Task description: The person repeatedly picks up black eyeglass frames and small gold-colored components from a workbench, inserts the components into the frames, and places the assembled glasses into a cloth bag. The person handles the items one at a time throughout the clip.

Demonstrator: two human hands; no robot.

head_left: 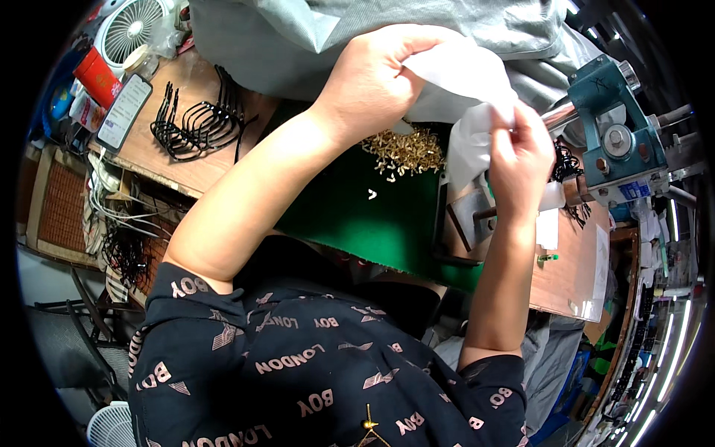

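A thin, soft white sheet (465, 71), like tissue or cloth, stretches between my two raised hands. My left hand (376, 78) is closed on its upper left end, thumb and fingers pinched together. The other end is gripped by my right hand (523, 160), with a loose fold hanging beside the wrist. Below the sheet, a heap of small gold-coloured metal pieces (410, 153) lies on a green mat (354, 220). One small pale V-shaped piece (372, 194) sits apart from the heap, nearer to me.
To the right stands a teal metal machine (614, 134) with bolts and a shaft. Bundled black cords or bands (201, 123) lie on the wooden table at left, near a phone (125, 112), a red can (97, 76) and a white fan (132, 30). Grey fabric (253, 45) covers the back.
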